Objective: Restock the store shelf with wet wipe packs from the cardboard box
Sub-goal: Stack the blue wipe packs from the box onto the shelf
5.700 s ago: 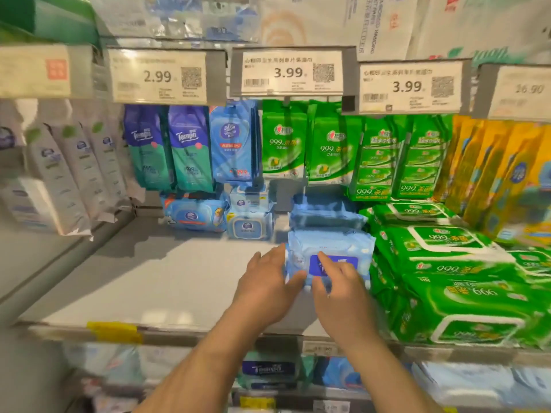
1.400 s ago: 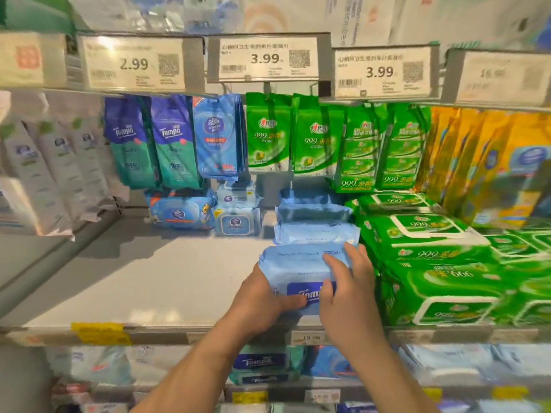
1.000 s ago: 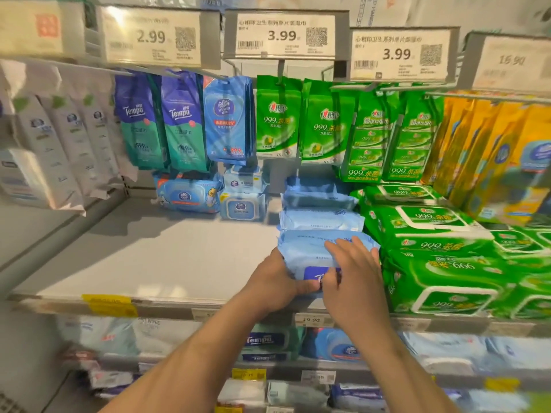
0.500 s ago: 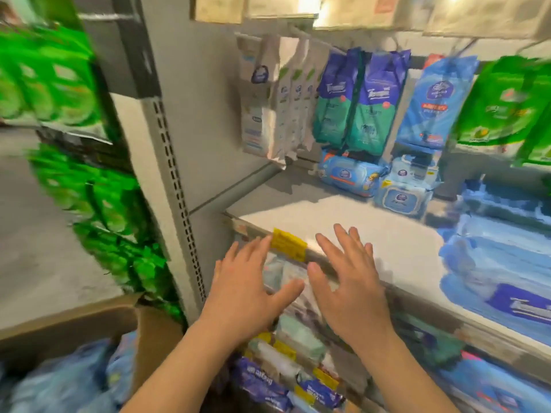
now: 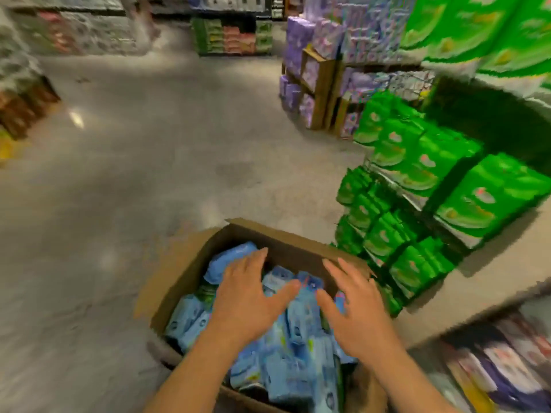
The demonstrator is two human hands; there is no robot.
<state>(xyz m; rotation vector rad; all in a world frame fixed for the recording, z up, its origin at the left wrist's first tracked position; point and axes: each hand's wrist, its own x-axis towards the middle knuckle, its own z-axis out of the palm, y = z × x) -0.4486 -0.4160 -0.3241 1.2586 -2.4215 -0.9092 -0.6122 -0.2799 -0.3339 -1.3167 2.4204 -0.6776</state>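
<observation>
Nearest, two bare forearms reach forward over an open cardboard box (image 5: 190, 263) that sits on the grey floor (image 5: 134, 174). The left hand (image 5: 250, 299) and the right hand (image 5: 354, 308) are both palm-down above the box, fingers straight and spread apart, thumbs pointing toward each other; neither grips anything, and motion blur hides whether the fingertips touch the contents. The box is packed with light blue wet wipe packs (image 5: 286, 365), mostly standing on edge, with one pack lying tilted at the far left inside. Just right of the box, the lower tiers of a store shelf (image 5: 492, 281) carry stacked green packs (image 5: 417, 180), and at the near right more packs in dark and pale wrappers lie blurred beneath the shelf edge. Farther along on the right stand wooden racks with purple packages (image 5: 310, 73). Across the aisle, far displays of green and pink goods (image 5: 232, 37) are too blurred to read.
</observation>
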